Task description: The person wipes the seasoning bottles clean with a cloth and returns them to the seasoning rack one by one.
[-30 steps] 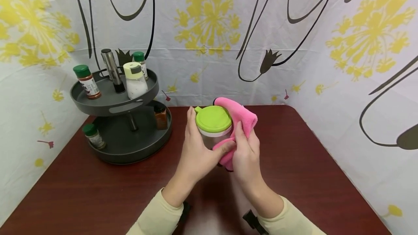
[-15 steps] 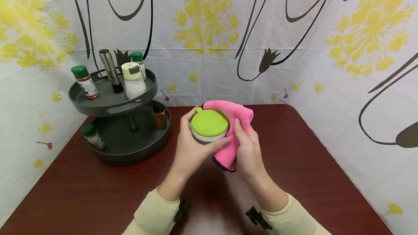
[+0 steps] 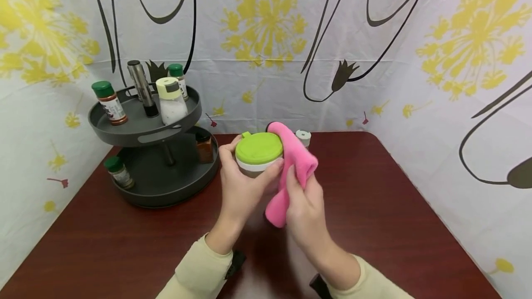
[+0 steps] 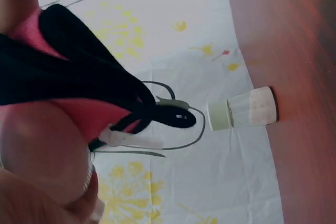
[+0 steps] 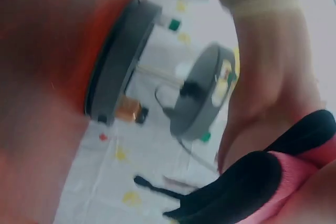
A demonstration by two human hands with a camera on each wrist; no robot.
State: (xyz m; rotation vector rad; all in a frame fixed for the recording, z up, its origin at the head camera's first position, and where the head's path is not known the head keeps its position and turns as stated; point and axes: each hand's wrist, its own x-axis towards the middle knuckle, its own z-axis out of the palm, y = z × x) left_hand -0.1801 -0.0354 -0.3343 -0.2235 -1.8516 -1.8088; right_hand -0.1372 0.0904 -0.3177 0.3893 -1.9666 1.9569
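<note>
My left hand (image 3: 238, 195) grips a jar with a bright green lid (image 3: 258, 148) and a white collar, thumb across its near side and fingers round the left. The jar is raised over the dark red table. Its rounded lower part (image 4: 44, 150) shows in the left wrist view. My right hand (image 3: 306, 213) pinches a folded pink cloth (image 3: 287, 174) with black edging against or close beside the jar's right side. In the right wrist view the cloth's black edging (image 5: 236, 182) fills the lower right.
On the left stands a two-tier grey turntable rack (image 3: 166, 193) carrying several spice bottles, a metal grinder (image 3: 142, 86) and a white shaker (image 3: 172, 103). Behind the cloth, a white-capped bottle (image 3: 303, 138) stands at the table's back edge. Patterned fabric (image 3: 266, 91) hangs behind.
Both hands have shifted left with the jar and cloth. The cloth has moved down and up along the jar's right side. The white-capped bottle behind has come into sight.
</note>
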